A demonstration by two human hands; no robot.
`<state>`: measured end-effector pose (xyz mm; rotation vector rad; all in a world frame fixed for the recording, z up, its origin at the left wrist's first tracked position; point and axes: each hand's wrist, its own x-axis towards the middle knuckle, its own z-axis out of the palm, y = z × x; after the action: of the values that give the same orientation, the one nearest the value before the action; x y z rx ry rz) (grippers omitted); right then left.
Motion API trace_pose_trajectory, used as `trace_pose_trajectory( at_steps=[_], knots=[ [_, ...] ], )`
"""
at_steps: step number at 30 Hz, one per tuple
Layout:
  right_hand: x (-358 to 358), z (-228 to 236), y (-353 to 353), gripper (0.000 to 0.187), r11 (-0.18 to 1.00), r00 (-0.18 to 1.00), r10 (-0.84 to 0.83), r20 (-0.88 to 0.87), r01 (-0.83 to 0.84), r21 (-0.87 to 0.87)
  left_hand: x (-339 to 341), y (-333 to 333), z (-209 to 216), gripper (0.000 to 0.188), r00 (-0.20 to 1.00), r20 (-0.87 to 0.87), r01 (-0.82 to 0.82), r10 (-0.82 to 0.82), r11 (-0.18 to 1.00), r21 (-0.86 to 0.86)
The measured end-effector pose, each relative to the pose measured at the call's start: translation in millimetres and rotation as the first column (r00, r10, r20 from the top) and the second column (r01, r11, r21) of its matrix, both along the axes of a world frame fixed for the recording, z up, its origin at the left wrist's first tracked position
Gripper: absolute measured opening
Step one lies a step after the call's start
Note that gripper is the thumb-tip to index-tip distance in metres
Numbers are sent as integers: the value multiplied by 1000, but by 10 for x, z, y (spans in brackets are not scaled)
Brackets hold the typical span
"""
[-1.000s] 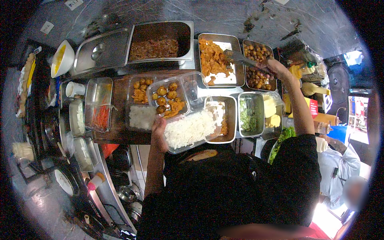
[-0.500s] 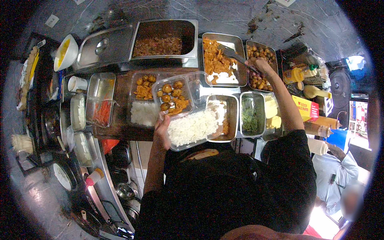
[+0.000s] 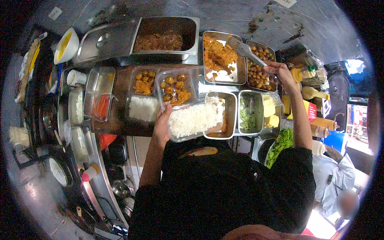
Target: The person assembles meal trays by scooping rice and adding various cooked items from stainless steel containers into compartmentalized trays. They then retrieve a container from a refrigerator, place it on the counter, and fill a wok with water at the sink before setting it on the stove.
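Left hand [image 3: 162, 123] clamped on the left edge of a clear food box [image 3: 190, 78], the thumb near its middle; the fingers beneath could not be made out. The box was tilted and lay in front of the person, its right end over part of a white-rimmed pan [image 3: 231, 124] in view. White rice [image 3: 194, 122] filled the nearer compartment, while small brown potatoes [image 3: 175, 83] and orange shreds [image 3: 183, 97] sat in the farther one.

The right hand [image 3: 280, 73] was closed around the handle of a grey serving tool [image 3: 242, 49], whose head was at the right side of a metal tray [image 3: 233, 69] that held more of the orange shreds; whether it touched them could not be told. The wrist was beside a second tray [image 3: 262, 42], full of small potatoes.

To the left, another filled box [image 3: 142, 95] rested on a brown board [image 3: 117, 112]. Shredded greens [image 3: 250, 114] and yellow slices [image 3: 270, 108] stood in containers to the right of the pan.
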<state>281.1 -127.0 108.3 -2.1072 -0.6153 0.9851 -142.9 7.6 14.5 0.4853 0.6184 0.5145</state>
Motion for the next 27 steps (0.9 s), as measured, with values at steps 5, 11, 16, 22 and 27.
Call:
trace_pose_trajectory(
  at_steps=[5,11,16,22,27],
  knots=[
    [-401,481,-64,39,990,977,143,-161,-139,37,76,-18,210,43,999,-39,-15,16,1000,22],
    [-1086,775,101,32,957,922,273,-275,-290,-22,126,-33,350,47,997,59,53,-52,999,-8],
    [-1627,814,120,32,703,480,623,617,-690,-173,99,-27,231,50,996,37,78,-81,994,82],
    [-1779,1386,114,34,704,355,667,655,-588,-398,62,6,178,53,982,132,122,-137,986,118],
    [-1735,1367,105,28,677,339,677,653,-635,-373,62,20,183,53,973,181,132,-146,987,87]
  ],
)
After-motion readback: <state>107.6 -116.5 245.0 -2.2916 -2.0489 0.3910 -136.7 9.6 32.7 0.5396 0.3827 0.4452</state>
